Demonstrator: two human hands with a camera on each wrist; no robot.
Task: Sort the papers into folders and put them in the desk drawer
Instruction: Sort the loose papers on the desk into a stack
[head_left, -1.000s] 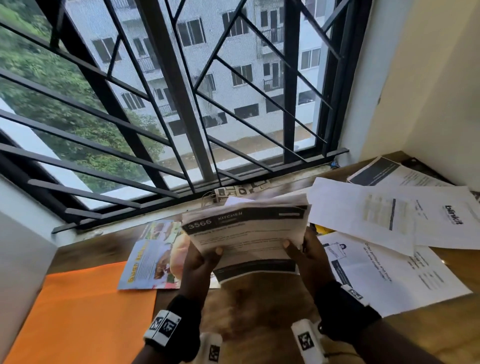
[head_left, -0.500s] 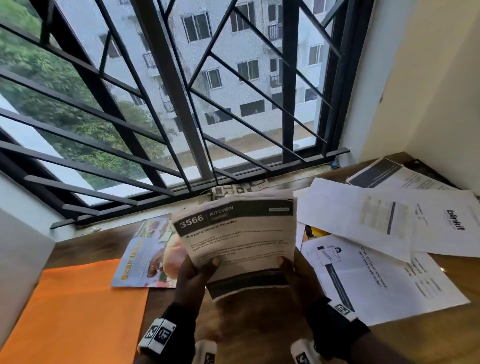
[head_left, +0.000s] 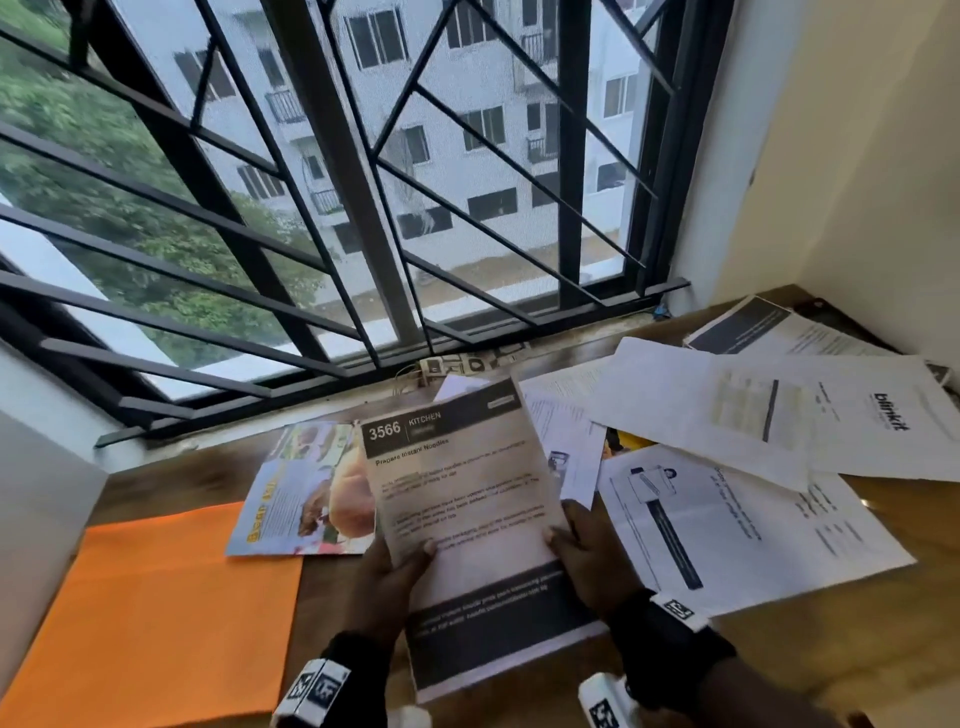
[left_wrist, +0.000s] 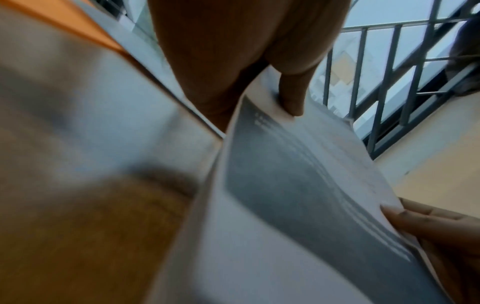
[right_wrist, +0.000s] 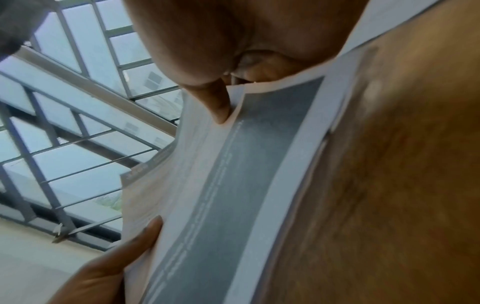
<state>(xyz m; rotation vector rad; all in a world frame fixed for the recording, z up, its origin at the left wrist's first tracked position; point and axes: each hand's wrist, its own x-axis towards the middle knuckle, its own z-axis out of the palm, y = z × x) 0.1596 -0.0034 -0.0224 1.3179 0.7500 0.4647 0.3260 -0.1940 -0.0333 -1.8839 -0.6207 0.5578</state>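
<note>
Both hands hold a thin stack of printed sheets (head_left: 467, 519) headed "3566 KITCHEN" above the wooden desk (head_left: 343, 613). My left hand (head_left: 395, 571) pinches its left edge, thumb on top. My right hand (head_left: 582, 551) pinches the right edge. In the left wrist view the stack (left_wrist: 298, 185) bends under my left thumb (left_wrist: 292, 102). The right wrist view shows the stack (right_wrist: 233, 185) with my right thumb (right_wrist: 218, 107) on it. An orange folder (head_left: 156, 613) lies flat at the left.
A colourful flyer (head_left: 306, 488) lies beside the folder, partly behind the stack. Loose white sheets (head_left: 737, 509) cover the desk's right side up to the cream wall (head_left: 857, 182). A barred window (head_left: 363, 182) runs along the far edge. A grey panel (head_left: 41, 519) stands at the left.
The stack has tipped from nearly upright to lying flatter, its lower edge now toward me, and it sits lower over the desk. Both hands kept their hold.
</note>
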